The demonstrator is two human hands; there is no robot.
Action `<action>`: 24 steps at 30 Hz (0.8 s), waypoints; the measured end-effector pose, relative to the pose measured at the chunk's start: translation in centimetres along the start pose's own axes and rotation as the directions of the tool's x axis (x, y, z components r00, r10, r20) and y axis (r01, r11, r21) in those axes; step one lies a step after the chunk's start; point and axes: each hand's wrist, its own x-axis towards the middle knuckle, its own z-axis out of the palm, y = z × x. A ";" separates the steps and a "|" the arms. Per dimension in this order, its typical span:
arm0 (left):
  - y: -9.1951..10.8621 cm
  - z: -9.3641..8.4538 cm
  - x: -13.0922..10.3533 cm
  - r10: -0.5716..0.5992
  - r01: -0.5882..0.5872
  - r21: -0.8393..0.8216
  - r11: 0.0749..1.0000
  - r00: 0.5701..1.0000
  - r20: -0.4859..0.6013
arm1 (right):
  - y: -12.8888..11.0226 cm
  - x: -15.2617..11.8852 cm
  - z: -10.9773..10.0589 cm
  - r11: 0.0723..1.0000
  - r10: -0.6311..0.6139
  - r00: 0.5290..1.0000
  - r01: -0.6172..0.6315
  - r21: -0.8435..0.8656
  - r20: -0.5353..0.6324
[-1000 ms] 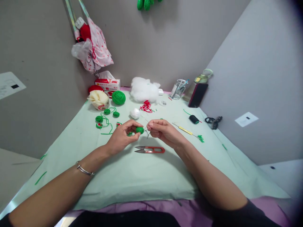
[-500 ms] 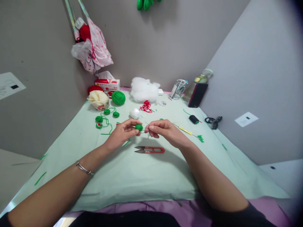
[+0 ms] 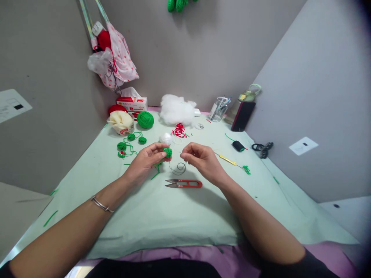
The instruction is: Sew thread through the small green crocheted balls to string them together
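My left hand [image 3: 146, 161] is closed on a small green crocheted ball [image 3: 167, 153], pinched between thumb and fingers. Dark thread [image 3: 177, 170] hangs from the ball in a loose curl toward my right hand [image 3: 199, 159]. The right thumb and forefinger are pinched on a thin sewing needle [image 3: 181, 152], only its pale tip showing; it points toward the ball without touching it. Just below both hands lie orange-handled thread snips [image 3: 185, 183]. Behind the ball sits a white yarn ball [image 3: 165, 138], partly covered by my left fingers.
Several small green crocheted balls [image 3: 121, 146] with yarn tails lie left, near a green yarn ball [image 3: 145, 120]. White stuffing [image 3: 177, 110] and tangled red yarn [image 3: 179, 131] are at the back. To the right are a yellow crochet hook [image 3: 227, 160], black thread spool [image 3: 238, 146] and phone [image 3: 243, 116].
My right hand has drawn slightly away from the green ball, and the gap between the hands is wider. My left hand has turned the ball and shifted a little left. The thread loop now hangs visibly.
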 end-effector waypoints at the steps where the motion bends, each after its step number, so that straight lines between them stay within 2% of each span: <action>1: 0.0 0.0 0.0 0.000 0.000 0.001 1.000 1.000 0.000 | -0.1 -0.1 0.3 0.998 -0.045 0.999 0.044 -0.051 -0.025; 4: 0.0 0.0 0.0 0.011 -0.011 -0.005 1.000 1.000 0.006 | -0.1 -0.5 0.9 0.976 -0.139 0.989 0.128 -0.175 -0.053; 9: -0.1 -0.1 0.1 0.017 -0.017 -0.011 1.000 1.000 -0.001 | 0.2 -0.6 1.1 0.958 -0.173 0.985 0.162 -0.237 -0.024; 18: -0.1 0.0 0.0 0.044 -0.044 0.041 0.998 0.999 0.004 | 0.0 -0.6 1.1 0.946 -0.144 0.990 0.141 -0.291 0.011; 24: -0.5 -0.2 0.0 0.116 -0.117 0.114 0.987 0.993 0.012 | -0.1 -0.8 1.4 0.967 -0.046 0.999 0.047 -0.250 0.012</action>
